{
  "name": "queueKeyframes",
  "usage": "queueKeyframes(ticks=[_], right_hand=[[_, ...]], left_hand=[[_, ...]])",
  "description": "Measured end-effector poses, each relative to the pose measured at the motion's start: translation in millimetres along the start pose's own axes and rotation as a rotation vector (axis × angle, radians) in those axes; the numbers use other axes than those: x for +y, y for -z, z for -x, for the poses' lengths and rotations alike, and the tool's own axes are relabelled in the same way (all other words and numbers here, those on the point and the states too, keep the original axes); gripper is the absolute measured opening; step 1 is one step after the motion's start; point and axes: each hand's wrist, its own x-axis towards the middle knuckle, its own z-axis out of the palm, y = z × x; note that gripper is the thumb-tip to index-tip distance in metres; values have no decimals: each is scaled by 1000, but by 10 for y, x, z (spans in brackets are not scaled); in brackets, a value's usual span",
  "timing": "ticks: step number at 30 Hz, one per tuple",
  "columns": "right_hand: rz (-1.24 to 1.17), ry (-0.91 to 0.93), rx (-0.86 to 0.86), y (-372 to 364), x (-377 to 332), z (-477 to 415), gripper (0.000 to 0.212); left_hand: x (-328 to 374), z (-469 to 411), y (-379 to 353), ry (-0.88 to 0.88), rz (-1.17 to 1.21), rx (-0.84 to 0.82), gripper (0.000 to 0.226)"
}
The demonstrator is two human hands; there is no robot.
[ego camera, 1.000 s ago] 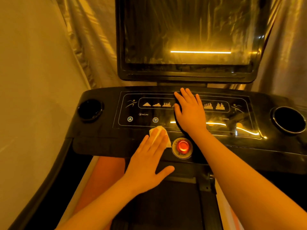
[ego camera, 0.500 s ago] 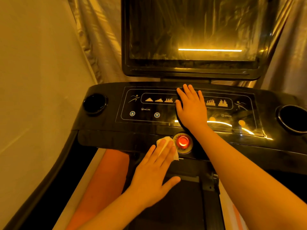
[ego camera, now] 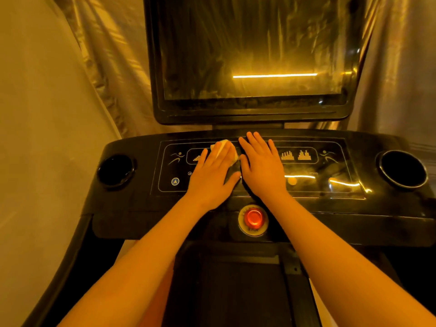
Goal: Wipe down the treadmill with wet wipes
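Wipe (ego camera: 218, 147): small, pale, crumpled, at centre frame on the upper part of the panel (ego camera: 336, 161) of the treadmill (ego camera: 141, 208). It lies under the straight fingers of the left hand (ego camera: 212, 178), which press it flat to the panel; its far edge shows past the fingertips, and one corner shows at the right, in the narrow gap between the two hands. Right hand (ego camera: 262, 168): palm down on the panel just beside the left, fingers straight and slightly spread, holding nothing, clear of the wipe or only just touching its corner; which, cannot be told. Stop button (ego camera: 253, 218): red, lit, below both hands on the front edge of the console, between the forearms. Cup holders: two, round, dark, one at the left end (ego camera: 116, 169) and one at the right end (ego camera: 402, 169). Screen (ego camera: 254, 50): dark, upright, upper centre, with a bright horizontal reflection. Curtain (ego camera: 106, 55): pale, folded, behind the screen on both sides.
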Motion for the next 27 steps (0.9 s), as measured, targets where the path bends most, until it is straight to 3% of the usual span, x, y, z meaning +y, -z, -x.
queueKeyframes(ticks=[6, 10, 15, 19, 23, 27], right_hand=[[-49, 270, 54, 6, -23, 25, 56], [-46, 264, 77, -2, -36, 21, 54], [55, 236, 49, 4, -61, -6, 54], [185, 279, -44, 17, -85, -117, 56], [187, 282, -180, -5, -180, -233, 64], [216, 206, -112, 13, -258, -172, 64]], left_hand=[[-138, -415, 33, -11, 189, 144, 69], [-162, -336, 33, 31, 476, 221, 78], [-158, -290, 75, 64, 632, 239, 76], [-134, -293, 81, 184, 472, 384, 51], [-195, -340, 35, 255, 358, 454, 49], [-227, -346, 17, 275, 344, 479, 41]])
